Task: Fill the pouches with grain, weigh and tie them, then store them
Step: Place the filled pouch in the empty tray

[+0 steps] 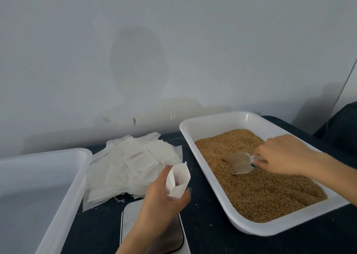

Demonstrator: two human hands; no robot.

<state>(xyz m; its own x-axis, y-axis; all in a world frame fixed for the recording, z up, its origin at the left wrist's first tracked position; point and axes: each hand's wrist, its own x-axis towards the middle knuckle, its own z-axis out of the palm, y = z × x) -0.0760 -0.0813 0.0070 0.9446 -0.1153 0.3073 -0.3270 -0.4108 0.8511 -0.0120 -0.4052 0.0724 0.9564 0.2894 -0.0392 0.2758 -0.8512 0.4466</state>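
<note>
Left grip (pixel 164 197) round upright pouch (pixel 178 180); right grip (pixel 284 153) on scoop (pixel 239 163).

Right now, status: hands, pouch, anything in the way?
Left hand grips small white paper pouch, mouth open. Right hand holds clear plastic scoop dug into brown grain of white tray. Only tray rim between scoop and pouch.

Left hand (pixel 164 197) holds pouch (pixel 178 182); right hand (pixel 284 154) scoops grain (pixel 270 192).

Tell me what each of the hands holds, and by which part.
The left hand grips an open white pouch around its lower half, mouth up. The right hand holds the clear scoop by its handle, bowl in the grain.
</note>
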